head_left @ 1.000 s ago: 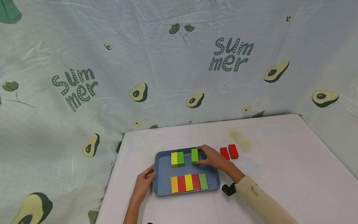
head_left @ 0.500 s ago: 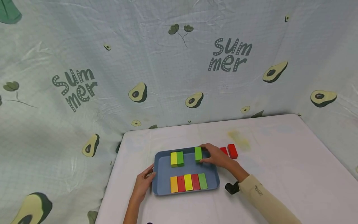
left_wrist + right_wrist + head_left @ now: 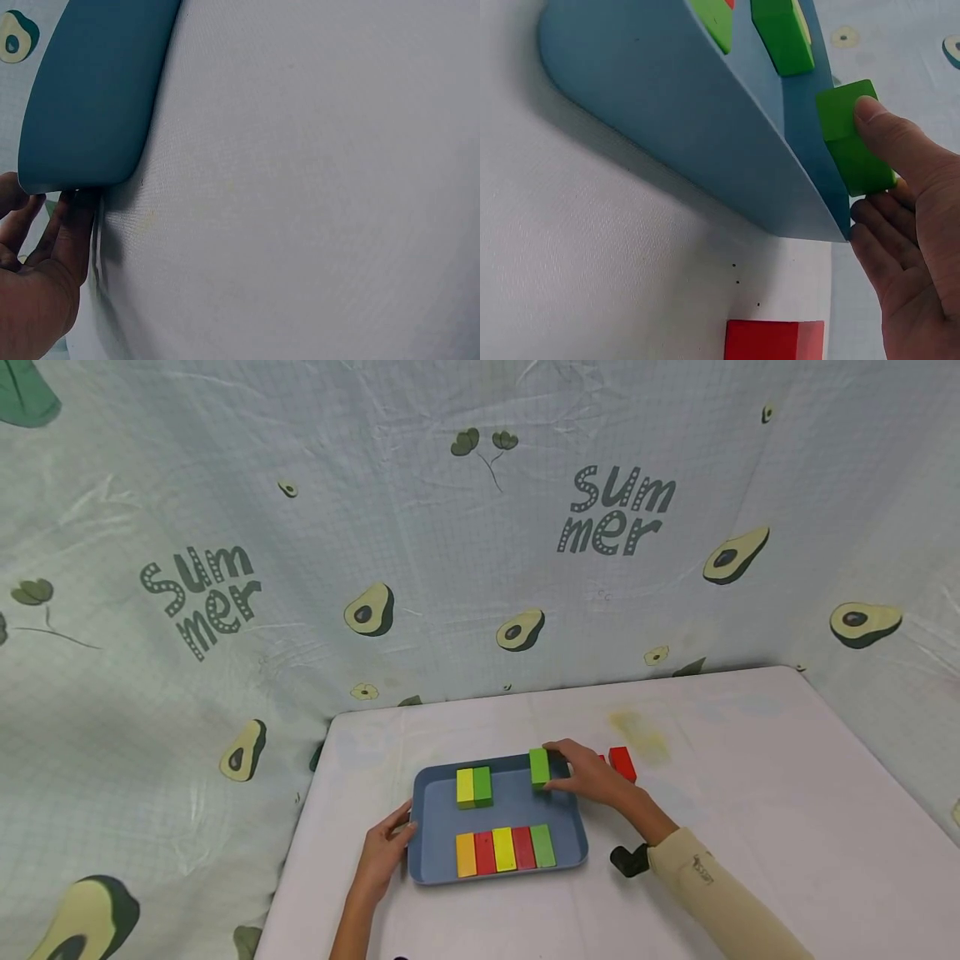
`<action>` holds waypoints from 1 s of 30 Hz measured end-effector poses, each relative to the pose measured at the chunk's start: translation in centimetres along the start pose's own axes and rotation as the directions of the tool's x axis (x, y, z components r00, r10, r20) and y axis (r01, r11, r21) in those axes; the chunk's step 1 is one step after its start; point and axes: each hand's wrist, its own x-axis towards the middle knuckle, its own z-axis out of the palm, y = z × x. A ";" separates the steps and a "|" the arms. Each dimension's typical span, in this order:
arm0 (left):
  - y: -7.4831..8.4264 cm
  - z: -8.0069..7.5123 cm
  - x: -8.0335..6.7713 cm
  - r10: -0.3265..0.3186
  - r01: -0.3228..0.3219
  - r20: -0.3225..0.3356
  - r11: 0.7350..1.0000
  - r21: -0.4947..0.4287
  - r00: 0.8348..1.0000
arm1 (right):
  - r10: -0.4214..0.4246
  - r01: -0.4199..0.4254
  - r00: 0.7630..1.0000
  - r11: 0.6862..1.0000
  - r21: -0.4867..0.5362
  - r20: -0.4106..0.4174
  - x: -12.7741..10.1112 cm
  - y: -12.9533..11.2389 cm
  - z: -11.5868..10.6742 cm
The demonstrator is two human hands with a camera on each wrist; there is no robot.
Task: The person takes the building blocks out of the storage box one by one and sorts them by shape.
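A blue-grey tray (image 3: 437, 837) stands on the white-covered table, and my left hand (image 3: 381, 852) grips its left edge. In the left wrist view, fingers and thumb lie at the end of the tray (image 3: 94, 97). Over the tray's back right part, my right hand (image 3: 588, 772) pinches a green block (image 3: 539, 768) between thumb and fingers. The right wrist view shows this green block (image 3: 851, 142) just above the rim, tilted, with the thumb on its face. At the tray's back left, a yellow block (image 3: 465, 787) and another green block (image 3: 483, 786) sit side by side.
Along the tray's front lies a row of several blocks: orange (image 3: 466, 855), red, yellow (image 3: 504, 849), red and green (image 3: 543, 847). Right of the tray, a red block (image 3: 622, 762) lies on the table, with another partly hidden behind my right hand. A printed cloth (image 3: 442, 652) hangs behind.
My right hand has moved right and slightly back with the green block, toward the tray's back right corner, covering more of one red block. My left hand has stayed at the tray's edge.
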 end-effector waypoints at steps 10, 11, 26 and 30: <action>-0.3 0.0 0.0 -0.003 0.003 -0.007 1.000 0.001 1.000 | 0.009 -0.010 1.000 0.999 0.045 0.003 -0.7 0.2 -0.7; -0.3 0.0 0.0 -0.002 0.002 -0.007 1.000 0.000 1.000 | 0.007 -0.007 1.000 0.999 0.047 -0.001 -0.8 0.3 -0.8; -0.3 0.0 0.0 -0.008 0.009 -0.013 1.000 0.018 1.000 | -0.004 0.004 1.000 0.997 0.074 -0.001 -1.5 1.8 -1.8; -0.2 -0.1 0.1 -0.005 0.006 -0.019 1.000 0.026 1.000 | 0.002 0.000 1.000 0.995 0.096 -0.018 -1.8 2.2 -2.0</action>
